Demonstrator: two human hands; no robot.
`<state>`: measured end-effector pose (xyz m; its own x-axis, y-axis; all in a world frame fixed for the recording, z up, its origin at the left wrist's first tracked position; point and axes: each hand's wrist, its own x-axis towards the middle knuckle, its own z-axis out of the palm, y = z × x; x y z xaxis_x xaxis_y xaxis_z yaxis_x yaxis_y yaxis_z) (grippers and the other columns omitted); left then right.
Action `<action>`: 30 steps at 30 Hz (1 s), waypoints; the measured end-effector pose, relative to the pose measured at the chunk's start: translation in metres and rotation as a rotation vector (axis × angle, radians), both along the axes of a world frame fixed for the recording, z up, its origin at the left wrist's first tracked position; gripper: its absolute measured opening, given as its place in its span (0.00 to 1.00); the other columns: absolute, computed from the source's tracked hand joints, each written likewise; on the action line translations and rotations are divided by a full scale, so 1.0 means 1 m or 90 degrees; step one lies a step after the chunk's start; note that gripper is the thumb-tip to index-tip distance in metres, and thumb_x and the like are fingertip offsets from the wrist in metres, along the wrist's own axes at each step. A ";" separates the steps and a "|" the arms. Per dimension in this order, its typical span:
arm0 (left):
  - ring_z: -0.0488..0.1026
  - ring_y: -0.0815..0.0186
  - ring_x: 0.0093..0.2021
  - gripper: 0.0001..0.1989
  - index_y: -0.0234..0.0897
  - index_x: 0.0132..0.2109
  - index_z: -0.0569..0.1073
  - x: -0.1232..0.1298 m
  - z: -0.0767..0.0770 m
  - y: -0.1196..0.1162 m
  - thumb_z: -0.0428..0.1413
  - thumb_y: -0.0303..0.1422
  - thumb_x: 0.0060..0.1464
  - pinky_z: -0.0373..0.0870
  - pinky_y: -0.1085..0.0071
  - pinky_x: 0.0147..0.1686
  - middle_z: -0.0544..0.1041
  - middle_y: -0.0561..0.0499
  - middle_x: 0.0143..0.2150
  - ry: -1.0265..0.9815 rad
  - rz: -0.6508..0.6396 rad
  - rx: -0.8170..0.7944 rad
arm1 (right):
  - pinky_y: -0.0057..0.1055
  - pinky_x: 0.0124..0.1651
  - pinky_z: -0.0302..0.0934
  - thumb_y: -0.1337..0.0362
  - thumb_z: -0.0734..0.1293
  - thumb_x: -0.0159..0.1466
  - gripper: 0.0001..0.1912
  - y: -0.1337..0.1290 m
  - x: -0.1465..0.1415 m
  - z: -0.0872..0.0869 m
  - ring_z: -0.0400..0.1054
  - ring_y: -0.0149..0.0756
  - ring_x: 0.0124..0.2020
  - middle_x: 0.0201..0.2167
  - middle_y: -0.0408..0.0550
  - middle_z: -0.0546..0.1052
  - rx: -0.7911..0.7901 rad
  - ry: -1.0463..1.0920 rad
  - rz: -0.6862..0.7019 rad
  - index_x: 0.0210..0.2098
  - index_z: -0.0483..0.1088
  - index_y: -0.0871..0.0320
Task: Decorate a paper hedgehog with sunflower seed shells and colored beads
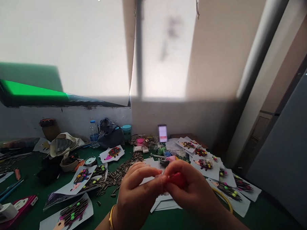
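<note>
A lump of red modelling clay (178, 179) sits in the curled fingers of my right hand (194, 191), partly hidden by them. My left hand (136, 193), with a gold bangle at its wrist, is closed too; its thumb and fingertips pinch at the clay's left end, against the right fingertips. Both hands are raised over a stack of white sheets (167, 205). Just beyond lie small bags of coloured clay (167, 155). To the left spreads a heap of striped sunflower seeds (120, 174).
Hedgehog cards with seed spines and coloured balls lie on the left, such as one card (68, 217), and in a right-hand pile (206, 165). A phone (163, 133) stands at the back. A water bottle (93, 134), grey bag (110, 135) and magenta device (17, 212) are on the left.
</note>
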<state>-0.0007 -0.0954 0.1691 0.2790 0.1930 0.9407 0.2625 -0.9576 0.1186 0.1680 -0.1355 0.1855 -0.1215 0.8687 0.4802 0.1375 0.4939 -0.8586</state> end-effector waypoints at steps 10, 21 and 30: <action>0.75 0.62 0.38 0.07 0.41 0.42 0.71 -0.006 0.003 -0.021 0.49 0.35 0.63 0.75 0.57 0.39 0.77 0.48 0.37 -0.011 -0.048 0.090 | 0.30 0.26 0.65 0.66 0.69 0.58 0.04 -0.025 0.002 0.008 0.68 0.33 0.24 0.27 0.45 0.75 0.137 -0.081 0.086 0.34 0.70 0.51; 0.73 0.65 0.39 0.08 0.43 0.45 0.76 -0.011 0.002 -0.008 0.57 0.30 0.58 0.75 0.65 0.39 0.75 0.49 0.38 0.030 -0.064 -0.065 | 0.25 0.28 0.64 0.68 0.67 0.59 0.03 -0.009 0.003 -0.004 0.69 0.31 0.28 0.30 0.45 0.75 0.060 -0.037 0.002 0.34 0.70 0.55; 0.74 0.66 0.39 0.06 0.39 0.36 0.77 -0.008 -0.008 0.009 0.64 0.28 0.49 0.75 0.70 0.39 0.74 0.49 0.39 0.035 -0.032 -0.150 | 0.24 0.28 0.60 0.63 0.68 0.59 0.05 0.009 0.006 -0.015 0.62 0.27 0.25 0.28 0.42 0.72 -0.050 -0.038 -0.024 0.35 0.69 0.56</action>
<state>-0.0091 -0.0864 0.1615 0.3436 0.3902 0.8542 0.2273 -0.9171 0.3275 0.1743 -0.1268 0.1700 -0.1140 0.9080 0.4032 0.2074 0.4187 -0.8841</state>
